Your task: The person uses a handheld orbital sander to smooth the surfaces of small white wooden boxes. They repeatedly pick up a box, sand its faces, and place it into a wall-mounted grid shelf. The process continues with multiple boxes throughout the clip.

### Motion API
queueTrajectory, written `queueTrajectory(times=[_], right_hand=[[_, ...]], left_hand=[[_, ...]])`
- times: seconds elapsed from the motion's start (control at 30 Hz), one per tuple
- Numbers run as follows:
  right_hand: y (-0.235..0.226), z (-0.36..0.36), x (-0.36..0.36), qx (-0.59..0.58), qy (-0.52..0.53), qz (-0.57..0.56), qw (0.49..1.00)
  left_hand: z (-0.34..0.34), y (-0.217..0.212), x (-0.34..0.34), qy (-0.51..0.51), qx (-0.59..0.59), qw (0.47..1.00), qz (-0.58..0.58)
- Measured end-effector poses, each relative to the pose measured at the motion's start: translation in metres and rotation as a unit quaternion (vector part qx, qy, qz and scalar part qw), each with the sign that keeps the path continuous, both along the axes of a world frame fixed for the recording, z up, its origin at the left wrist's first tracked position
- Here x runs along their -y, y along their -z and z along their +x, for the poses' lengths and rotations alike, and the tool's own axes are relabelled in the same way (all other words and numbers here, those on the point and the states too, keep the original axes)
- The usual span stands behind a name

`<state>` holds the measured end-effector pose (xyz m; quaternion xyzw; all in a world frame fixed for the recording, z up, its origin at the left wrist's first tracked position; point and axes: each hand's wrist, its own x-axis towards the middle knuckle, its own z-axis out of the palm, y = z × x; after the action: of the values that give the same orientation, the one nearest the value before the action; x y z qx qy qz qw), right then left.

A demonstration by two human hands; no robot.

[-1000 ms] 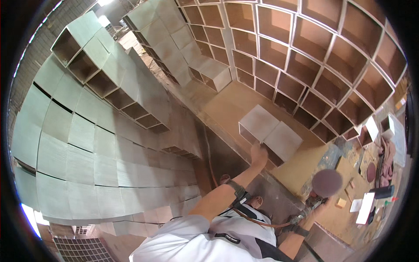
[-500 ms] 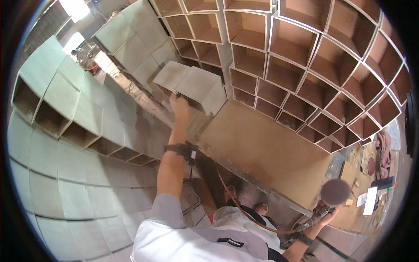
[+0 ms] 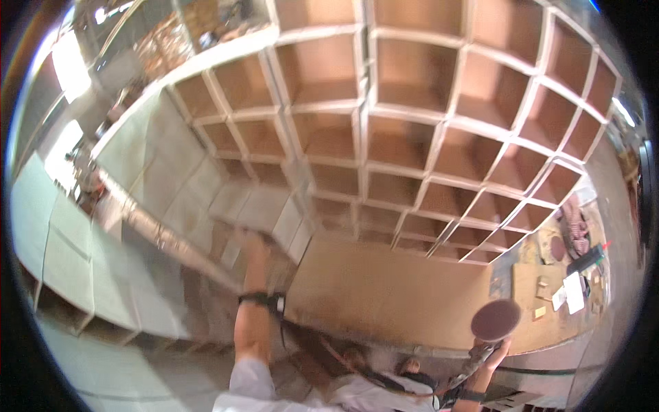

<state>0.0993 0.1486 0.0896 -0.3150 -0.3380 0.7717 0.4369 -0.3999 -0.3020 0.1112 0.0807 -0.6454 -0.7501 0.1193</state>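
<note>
In my right hand [image 3: 503, 352], closed round its body, is a disc sander [image 3: 473, 360] with its round brown pad [image 3: 495, 321] facing up. It is held over the near right edge of the brown board. My left arm stretches forward to a pale grey open-fronted box unit [image 3: 264, 209] in the corner by the shelves. At that unit's near edge is my left hand [image 3: 252, 242], closed on the edge, its fingers blurred. The unit's inside is mostly hidden behind the hand. A thin hose [image 3: 336, 353] runs across my front towards the sander.
Tall rows of open brown cubbies [image 3: 405, 144] with white edges stand behind the flat brown board [image 3: 384, 295]. Pale grey boxes [image 3: 75, 275] line the left side. A workbench at right carries a white sheet [image 3: 573, 292], a dark tube [image 3: 585, 259] and a striped cloth [image 3: 575, 220].
The whole view has tilted up, so the shelves sit lower in the picture. The box unit appears closer into the corner, with my left hand still at its edge. My right hand keeps the sander.
</note>
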Motion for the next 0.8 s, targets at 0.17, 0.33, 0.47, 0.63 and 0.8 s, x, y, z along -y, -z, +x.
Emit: queueTrajectory(times=[0.17, 0.33, 0.47, 0.63, 0.8], right_hand=[[0.0, -0.013, 0.001, -0.031, -0.042, -0.046, 0.998], [-0.022, -0.02, -0.007, 0.01, -0.071, -0.057, 0.996], [-0.042, -0.02, -0.011, 0.005, 0.007, -0.077, 0.997], [-0.009, 0.01, -0.057, -0.044, -0.033, 0.004, 0.998], [-0.04, 0.011, -0.068, -0.056, 0.05, -0.063, 0.995]], left_hand=[[-0.006, 0.013, 0.027, -0.158, 0.02, 0.971, -0.175], [0.044, -0.048, 0.011, -0.361, -0.11, 0.9, -0.216], [0.104, -0.189, -0.076, -0.168, -0.314, 0.909, -0.215], [0.153, -0.357, -0.232, 0.068, -0.483, 0.832, -0.266], [0.191, -0.431, -0.399, 0.132, -0.54, 0.765, -0.325]])
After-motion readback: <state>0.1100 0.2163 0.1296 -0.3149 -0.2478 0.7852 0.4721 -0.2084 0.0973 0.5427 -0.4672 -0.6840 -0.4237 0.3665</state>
